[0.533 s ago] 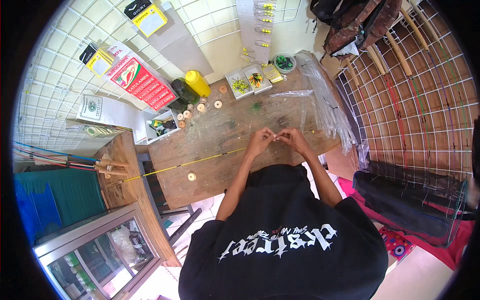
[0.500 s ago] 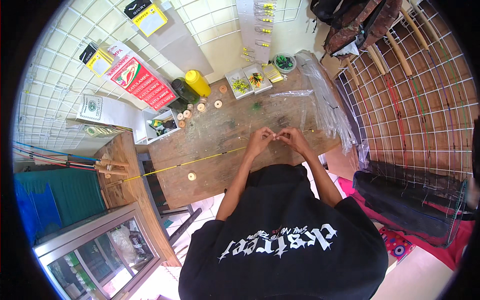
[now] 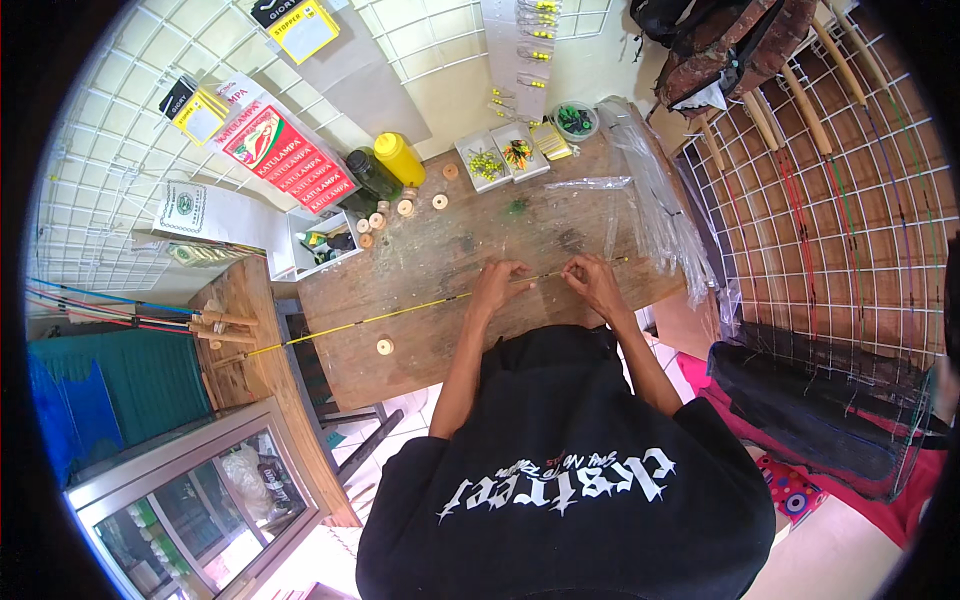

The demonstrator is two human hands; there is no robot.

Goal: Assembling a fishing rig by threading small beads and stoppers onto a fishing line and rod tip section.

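A long, thin yellow rod [image 3: 385, 317] with dark bands lies slantwise across the wooden table [image 3: 440, 365], its far right tip beyond my hands. Over the rod, my left hand [image 3: 499, 285] has its fingers bent, with a gap between the fingertips and thumb; nothing shows in it. A short distance to the right, my right hand [image 3: 595, 286] is closed at the rod with its fingertips drawn together. Whatever those fingers hold is too small to make out. A round wooden spool [image 3: 385, 347] sits nearer to me, left of my hands.
Behind the rod stand several small spools [image 3: 405, 208], a yellow bottle [image 3: 398, 160] and a dark bottle [image 3: 372, 177]. White trays of small coloured parts [image 3: 487, 164] and a round tub [image 3: 574, 122] are at the back. Clear plastic sleeves [image 3: 655, 210] cover the right side.
My hands were together, fingertips meeting over the rod. Now they have separated, the left moving left and the right slightly right, exposing more of the rod between them.
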